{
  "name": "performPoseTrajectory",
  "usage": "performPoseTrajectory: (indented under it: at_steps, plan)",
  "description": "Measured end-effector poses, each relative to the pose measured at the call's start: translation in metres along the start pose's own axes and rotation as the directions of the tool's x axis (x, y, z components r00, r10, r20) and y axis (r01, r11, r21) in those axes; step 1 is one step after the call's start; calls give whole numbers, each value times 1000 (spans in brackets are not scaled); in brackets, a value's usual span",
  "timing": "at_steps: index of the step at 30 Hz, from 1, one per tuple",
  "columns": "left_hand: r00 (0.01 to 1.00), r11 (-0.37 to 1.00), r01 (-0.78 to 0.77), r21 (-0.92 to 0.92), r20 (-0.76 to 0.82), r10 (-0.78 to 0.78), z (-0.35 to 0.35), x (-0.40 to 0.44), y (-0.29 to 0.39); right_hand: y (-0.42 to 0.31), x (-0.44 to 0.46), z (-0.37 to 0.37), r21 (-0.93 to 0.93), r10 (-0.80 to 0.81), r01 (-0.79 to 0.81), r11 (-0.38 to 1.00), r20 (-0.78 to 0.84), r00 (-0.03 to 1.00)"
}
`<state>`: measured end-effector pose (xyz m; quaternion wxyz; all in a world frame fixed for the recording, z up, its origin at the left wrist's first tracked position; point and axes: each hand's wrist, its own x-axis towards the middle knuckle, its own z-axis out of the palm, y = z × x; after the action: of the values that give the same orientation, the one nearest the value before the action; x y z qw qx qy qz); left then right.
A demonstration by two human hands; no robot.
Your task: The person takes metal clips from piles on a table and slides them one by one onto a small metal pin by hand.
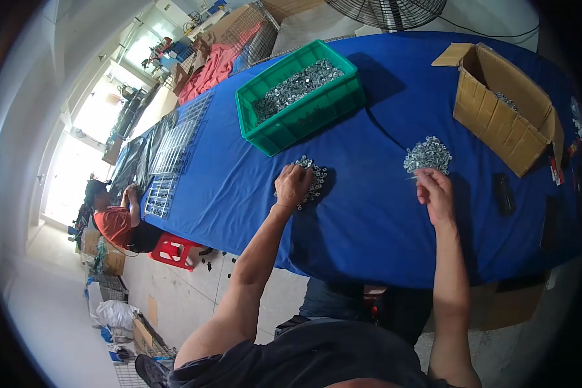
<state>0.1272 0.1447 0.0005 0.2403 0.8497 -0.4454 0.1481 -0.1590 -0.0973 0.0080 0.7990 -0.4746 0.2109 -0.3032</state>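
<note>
Two bare hands, head view: left hand [294, 184] curled on the left metal pile [317, 184] — grip hidden, can't tell. Right hand [436, 193] at the right metal pile [428, 154], fingers bent, grip unclear too. Dragging a wrist could scatter pieces over the blue cloth [372, 220].

Through my camera, I count on this table [223, 178]: two piles of metal parts [428, 154] — one green bin [312, 124], one cardboard box [496, 132].
</note>
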Motion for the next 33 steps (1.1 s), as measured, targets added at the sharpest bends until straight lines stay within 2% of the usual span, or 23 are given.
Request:
performPoseTrajectory:
  at_steps: [4, 6, 7, 9, 10, 12, 13, 22, 25, 33]
  plan:
    - [1000, 995, 18, 93, 4, -19, -7, -1, 2, 1, 1, -1, -2, 12, -12, 1000, -1, 1000]
    - [973, 987, -112, 116, -188, 133, -7, -2, 4, -1, 0, 1, -8, 35, -35, 999, -22, 999]
    - [992, 985, -11, 174, -125, 33, -5, -6, 3, -1, 1, 2, -25, 37, -37, 999, -24, 999]
    - [990, 988, 141, 60, -6, -141, 4, -9, 2, -4, 0, 3, -30, 46, -47, 998, -29, 999]
    - [993, 989, 109, 95, -57, -104, 3, -8, 7, -1, 1, 1, -31, 25, -25, 999, -18, 1000]
    - [992, 988, 128, 86, 7, -129, -7, -6, 14, 0, 1, 1, -23, 20, -20, 1000, -10, 1000]
    - [997, 997, 8, 71, -82, -2, 0, -6, 6, 0, 1, 1, -20, 24, -24, 1000, -7, 1000]
    - [991, 996, -88, 9, -96, 89, 4, 4, -3, 1, 2, -3, -28, 23, -23, 999, 7, 1000]
    - [990, 996, -57, 74, -122, 66, -2, 2, 4, 1, 2, -3, -31, 21, -20, 999, 18, 1000]
    - [981, 1000, 1, 2, -195, -1, -1, 5, 5, 2, 2, -3, -38, 24, -23, 999, 27, 999]
